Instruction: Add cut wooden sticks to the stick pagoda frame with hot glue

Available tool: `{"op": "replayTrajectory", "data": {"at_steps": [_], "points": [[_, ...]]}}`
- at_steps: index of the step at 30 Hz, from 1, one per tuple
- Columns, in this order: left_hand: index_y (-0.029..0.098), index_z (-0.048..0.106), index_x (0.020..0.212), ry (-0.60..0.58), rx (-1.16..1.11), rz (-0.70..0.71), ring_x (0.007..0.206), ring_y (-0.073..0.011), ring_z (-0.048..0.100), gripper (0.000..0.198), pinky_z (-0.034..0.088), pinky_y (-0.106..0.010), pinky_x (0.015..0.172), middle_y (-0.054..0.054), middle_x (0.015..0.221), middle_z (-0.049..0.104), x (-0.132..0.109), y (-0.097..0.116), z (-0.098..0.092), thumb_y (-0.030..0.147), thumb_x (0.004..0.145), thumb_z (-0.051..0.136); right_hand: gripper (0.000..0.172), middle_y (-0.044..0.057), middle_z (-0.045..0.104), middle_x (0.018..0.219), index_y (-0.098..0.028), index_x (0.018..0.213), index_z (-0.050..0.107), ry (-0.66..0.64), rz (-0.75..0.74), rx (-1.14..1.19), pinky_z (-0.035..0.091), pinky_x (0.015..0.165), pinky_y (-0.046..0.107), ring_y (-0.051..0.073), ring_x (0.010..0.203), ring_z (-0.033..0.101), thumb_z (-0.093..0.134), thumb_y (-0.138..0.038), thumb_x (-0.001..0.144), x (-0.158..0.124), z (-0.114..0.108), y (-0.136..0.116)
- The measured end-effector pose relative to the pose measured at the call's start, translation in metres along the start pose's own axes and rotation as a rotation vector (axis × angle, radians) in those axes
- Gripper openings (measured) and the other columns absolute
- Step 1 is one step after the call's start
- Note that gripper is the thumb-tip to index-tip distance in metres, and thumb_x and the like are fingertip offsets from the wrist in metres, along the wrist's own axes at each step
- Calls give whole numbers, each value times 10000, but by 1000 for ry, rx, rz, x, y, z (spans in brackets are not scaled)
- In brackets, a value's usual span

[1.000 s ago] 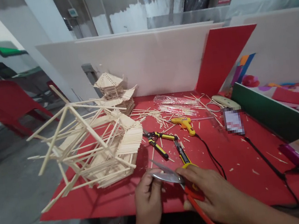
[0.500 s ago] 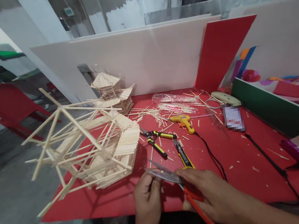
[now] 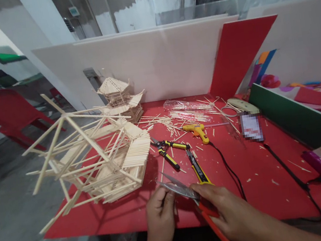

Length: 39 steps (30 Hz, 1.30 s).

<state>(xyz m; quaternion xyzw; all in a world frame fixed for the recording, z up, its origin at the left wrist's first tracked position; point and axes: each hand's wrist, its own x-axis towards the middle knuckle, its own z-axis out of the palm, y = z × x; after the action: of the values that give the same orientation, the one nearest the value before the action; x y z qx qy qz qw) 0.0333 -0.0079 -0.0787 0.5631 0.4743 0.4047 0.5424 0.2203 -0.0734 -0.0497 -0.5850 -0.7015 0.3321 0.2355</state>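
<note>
My right hand (image 3: 227,213) grips red-handled scissors (image 3: 190,196) at the near edge of the red table (image 3: 257,186), blades open and pointing left. My left hand (image 3: 160,217) is closed in a pinch right at the blade tips, holding something too small to make out. Left of both hands stands a large stick model house (image 3: 99,157) with bare sticks jutting over the table's left edge.
A smaller stick pagoda (image 3: 119,98) stands at the back. Yellow-black pliers (image 3: 168,153), a yellow utility knife (image 3: 197,167), a yellow glue gun (image 3: 198,132) with black cord, loose sticks and bagged sticks (image 3: 189,110) lie mid-table. White and red boards rise behind. A green box edge (image 3: 296,120) lies right.
Both hands with the scissors have stayed at the table's near edge, shifting only slightly; the view has tilted a little.
</note>
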Motion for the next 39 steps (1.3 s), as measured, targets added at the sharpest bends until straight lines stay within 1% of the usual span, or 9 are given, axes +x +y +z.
{"op": "replayTrajectory", "data": {"at_steps": [4,8,15,21,24,29,31,36,39], "points": [[189,631,643,-21,-48,-46,423,-107,388,338,295,-212,426,48,473,440,0,-1,0,464,839,622,351,86,655,1042,-218,1135,544,11,-7,18,474,859,314,223,1005,615,499,-131,797,0,-2,-1],[181,686,656,-24,-3,23,464,-104,361,308,278,-208,429,29,519,462,0,3,-2,428,834,637,349,66,652,1069,-233,1143,536,-14,-8,49,471,876,299,205,1019,613,510,-134,809,0,-8,-5],[169,706,679,16,-71,-50,432,-93,337,297,269,-207,415,44,494,444,-1,5,3,436,803,663,496,72,609,1206,-240,1264,484,-20,-14,34,448,939,318,196,1058,586,526,-105,788,1,-7,-5],[173,729,715,20,-13,21,607,-158,531,209,432,-241,575,-12,629,627,0,3,2,332,815,638,557,64,588,1194,-250,1282,464,-25,-8,48,439,934,316,194,1061,567,526,-79,756,1,-5,-2],[171,725,726,-2,-7,28,664,-182,571,211,462,-269,640,-24,665,657,1,2,1,325,827,621,501,60,598,1157,-246,1234,485,-14,-13,55,434,908,307,192,1036,568,522,-82,761,3,-6,-2],[166,692,663,-6,29,70,602,-149,527,245,416,-235,578,-10,621,612,0,4,2,310,846,617,244,-1,611,842,-229,1017,544,-35,9,92,420,683,240,142,725,542,492,-107,814,6,-6,-4],[166,682,661,-22,15,65,550,-126,489,258,384,-217,529,10,578,563,-1,6,2,323,855,620,210,-9,601,799,-227,997,549,-49,5,97,406,648,231,135,687,531,477,-115,835,5,-7,-3],[167,682,778,-37,-121,-10,434,-93,430,245,337,-196,429,46,534,511,0,3,2,403,836,650,424,63,624,1122,-242,1198,516,-5,-40,-21,434,841,299,199,975,581,552,-138,788,2,-11,1],[174,685,810,-58,-139,2,434,-96,459,237,361,-194,434,44,541,531,2,1,0,407,836,656,476,77,610,1196,-248,1233,502,-7,-53,-52,440,853,309,212,1022,582,552,-130,774,1,-12,5]]}}
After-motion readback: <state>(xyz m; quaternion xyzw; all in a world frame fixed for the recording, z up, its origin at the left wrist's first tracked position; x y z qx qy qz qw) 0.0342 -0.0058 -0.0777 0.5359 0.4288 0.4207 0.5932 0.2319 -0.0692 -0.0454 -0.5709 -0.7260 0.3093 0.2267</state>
